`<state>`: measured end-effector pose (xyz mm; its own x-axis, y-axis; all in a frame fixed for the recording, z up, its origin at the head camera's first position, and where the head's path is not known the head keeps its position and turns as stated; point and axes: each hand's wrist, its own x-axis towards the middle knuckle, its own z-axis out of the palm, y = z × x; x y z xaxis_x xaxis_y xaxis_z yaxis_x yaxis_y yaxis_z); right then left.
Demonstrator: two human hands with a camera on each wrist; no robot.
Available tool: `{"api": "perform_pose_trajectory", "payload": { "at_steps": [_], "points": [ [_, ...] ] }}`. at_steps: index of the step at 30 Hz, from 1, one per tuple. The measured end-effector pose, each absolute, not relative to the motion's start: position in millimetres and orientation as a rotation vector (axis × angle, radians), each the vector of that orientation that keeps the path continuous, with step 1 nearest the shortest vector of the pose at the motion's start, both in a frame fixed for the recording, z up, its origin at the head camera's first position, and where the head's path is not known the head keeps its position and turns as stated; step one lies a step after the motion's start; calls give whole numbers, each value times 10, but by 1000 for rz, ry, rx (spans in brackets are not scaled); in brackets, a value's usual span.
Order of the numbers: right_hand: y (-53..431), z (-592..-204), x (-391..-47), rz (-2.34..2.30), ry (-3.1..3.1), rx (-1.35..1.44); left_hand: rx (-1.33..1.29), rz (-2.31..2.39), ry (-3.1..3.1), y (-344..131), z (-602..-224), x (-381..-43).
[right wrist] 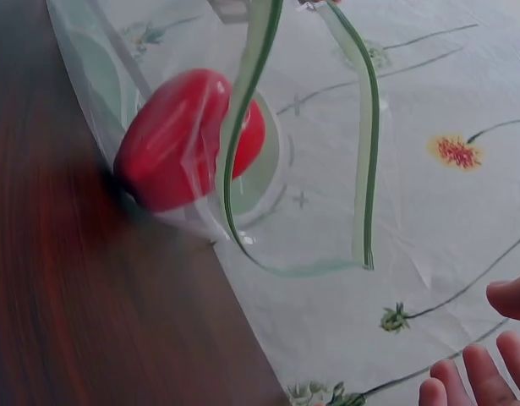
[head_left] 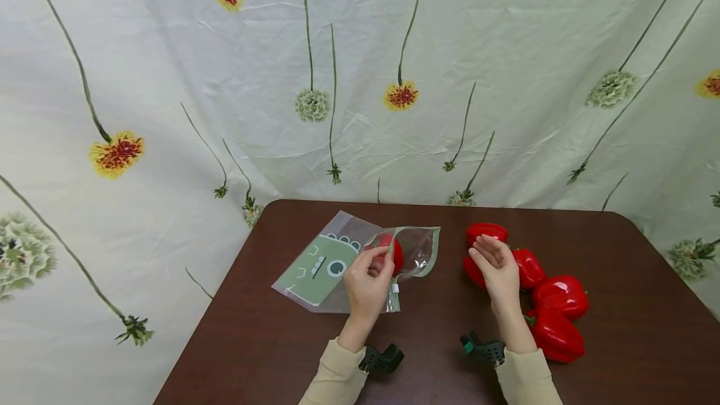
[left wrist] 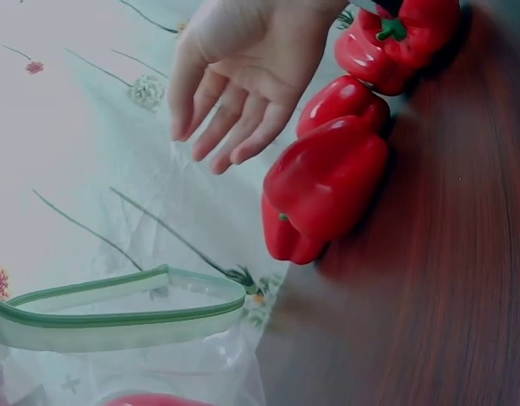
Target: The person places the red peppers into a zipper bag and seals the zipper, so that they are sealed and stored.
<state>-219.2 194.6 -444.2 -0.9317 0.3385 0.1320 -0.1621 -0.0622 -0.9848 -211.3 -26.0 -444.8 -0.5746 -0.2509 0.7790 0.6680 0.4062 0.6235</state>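
Bag (head_left: 315, 277), long axis sideways, mouth rightward, in pinching left hand (head_left: 367, 281), right hand (head_left: 499, 272) relaxed.

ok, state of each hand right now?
Left hand: closed, pinching the zip bag near its opening.
Right hand: open, holding nothing, fingers relaxed.

Bagged pepper (head_left: 399, 257) part-hidden; sleeves (head_left: 336, 375) cropped

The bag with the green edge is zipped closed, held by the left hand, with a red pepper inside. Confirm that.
Not zipped closed: the left wrist view shows the mouth of the bag gaping open. The left hand does hold it, with a red pepper inside.
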Motion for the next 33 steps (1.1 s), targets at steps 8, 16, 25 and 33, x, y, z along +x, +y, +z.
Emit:
{"api": "perform_pose_trajectory", "payload": {
  "at_steps": [8, 16, 25, 33],
  "points": [
    [2033, -4490, -2199, 1978, -1928, -281, -316, -1371, -1812, -241, -4198, -1932],
    [2094, -4528, -2219, 1870, -2023, -358, -291, -1408, -1839, -239, -4186, -1923],
    [2130, -4577, -2221, 1793, -2096, -459, -280, -1456, -1848, -247, -4207, -1926],
    [2126, -4659, -2238, 1762, -2168, -449, -249, -1528, -1841, -254, -4229, -1930]
  ]
}}
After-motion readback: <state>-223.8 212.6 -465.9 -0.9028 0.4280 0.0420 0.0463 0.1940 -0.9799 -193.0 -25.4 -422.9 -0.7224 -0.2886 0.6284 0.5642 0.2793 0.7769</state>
